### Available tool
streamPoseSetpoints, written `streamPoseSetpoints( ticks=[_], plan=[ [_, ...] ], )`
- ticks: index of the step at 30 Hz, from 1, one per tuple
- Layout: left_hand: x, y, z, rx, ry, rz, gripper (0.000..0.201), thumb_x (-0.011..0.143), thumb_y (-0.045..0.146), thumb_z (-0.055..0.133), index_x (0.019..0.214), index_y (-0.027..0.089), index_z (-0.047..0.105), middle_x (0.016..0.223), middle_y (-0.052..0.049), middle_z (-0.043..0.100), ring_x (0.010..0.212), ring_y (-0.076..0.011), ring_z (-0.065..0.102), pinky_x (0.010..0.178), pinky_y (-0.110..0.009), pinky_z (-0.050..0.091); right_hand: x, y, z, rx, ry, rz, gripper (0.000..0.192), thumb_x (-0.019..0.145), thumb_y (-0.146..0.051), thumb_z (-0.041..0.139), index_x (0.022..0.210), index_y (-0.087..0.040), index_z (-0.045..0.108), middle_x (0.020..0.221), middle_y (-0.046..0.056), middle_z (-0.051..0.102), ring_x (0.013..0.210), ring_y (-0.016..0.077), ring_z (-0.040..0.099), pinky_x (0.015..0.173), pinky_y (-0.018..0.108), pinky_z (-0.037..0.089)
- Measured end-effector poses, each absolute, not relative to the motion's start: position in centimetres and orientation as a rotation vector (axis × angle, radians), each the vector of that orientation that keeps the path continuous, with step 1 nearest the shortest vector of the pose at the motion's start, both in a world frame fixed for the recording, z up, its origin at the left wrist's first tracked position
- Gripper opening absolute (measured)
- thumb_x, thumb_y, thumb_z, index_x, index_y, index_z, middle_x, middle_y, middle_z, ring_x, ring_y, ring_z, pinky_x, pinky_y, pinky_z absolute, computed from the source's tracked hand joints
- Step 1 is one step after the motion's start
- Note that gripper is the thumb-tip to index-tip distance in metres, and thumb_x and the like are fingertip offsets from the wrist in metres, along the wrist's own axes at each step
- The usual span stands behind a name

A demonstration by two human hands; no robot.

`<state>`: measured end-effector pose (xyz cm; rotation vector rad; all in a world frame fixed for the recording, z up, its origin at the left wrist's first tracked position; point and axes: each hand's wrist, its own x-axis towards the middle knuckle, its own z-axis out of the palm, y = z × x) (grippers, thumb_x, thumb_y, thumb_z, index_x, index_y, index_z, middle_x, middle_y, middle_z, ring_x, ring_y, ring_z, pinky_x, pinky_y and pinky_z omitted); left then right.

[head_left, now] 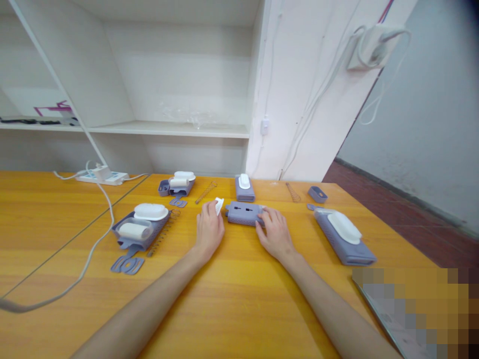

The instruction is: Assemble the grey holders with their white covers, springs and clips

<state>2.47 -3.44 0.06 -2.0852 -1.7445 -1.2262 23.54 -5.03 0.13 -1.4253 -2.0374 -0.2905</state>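
My left hand [209,227] is closed on a small white ribbed plastic piece [219,205], which sticks up past the fingertips. Just right of it, a purple-grey plastic housing [241,213] with two keyhole slots lies on the wooden table [232,289]. The fingers of my right hand [276,232] grip the housing's right end, and something clear or whitish shows at the fingertips there. Behind the housing is another purple-grey case [245,193] with a white ribbed piece [244,181] on top.
At left lies a purple-grey case [155,242] with a white oval cover [150,212], beside a coiled spring [162,234] and flat rings [127,264]. Another covered case [346,239] lies right. A purple-grey cup [318,194] stands behind it. A white cable [108,209] crosses the left side.
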Motion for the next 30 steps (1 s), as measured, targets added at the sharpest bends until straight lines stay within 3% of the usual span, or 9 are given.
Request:
streamPoseSetpoints(
  ticks=[7, 17, 30],
  plan=[
    [2.60, -3.40, -0.12, -2.322, -1.422, -1.544, 0.042, 0.086, 0.011, 0.041, 0.126, 0.018, 0.033, 0.121, -0.014, 0.046, 0.116, -0.0222, 0.045, 0.099, -0.041, 0.039, 23.63, -4.75, 0.15, -1.349, -2.073, -0.242, 0.012, 0.085, -0.022, 0.047, 0.093, -0.019, 0.055, 0.115, 0.011, 0.057, 0.115, 0.0256, 0.044, 0.096, 0.042, 0.038],
    [2.28, -3.76, 0.51, -2.327, -1.462, -1.327, 0.029, 0.090, 0.023, 0.043, 0.119, 0.022, 0.049, 0.112, -0.009, 0.058, 0.103, -0.0234, 0.052, 0.088, -0.041, 0.042, 23.60, -4.75, 0.27, -1.247, -2.076, -0.167, 0.012, 0.085, -0.021, 0.046, 0.094, -0.019, 0.053, 0.118, 0.011, 0.056, 0.119, 0.0240, 0.044, 0.100, 0.044, 0.039],
    [2.40, -3.42, -0.04, -2.421, -1.350, -1.456, 0.031, 0.090, 0.020, 0.043, 0.121, 0.022, 0.044, 0.115, -0.009, 0.054, 0.109, -0.0212, 0.050, 0.094, -0.040, 0.042, 23.46, -5.44, 0.95, -1.217, -2.112, -0.158, 0.011, 0.084, -0.022, 0.049, 0.092, -0.018, 0.055, 0.110, 0.010, 0.059, 0.114, 0.0239, 0.046, 0.100, 0.041, 0.039]
  ],
)
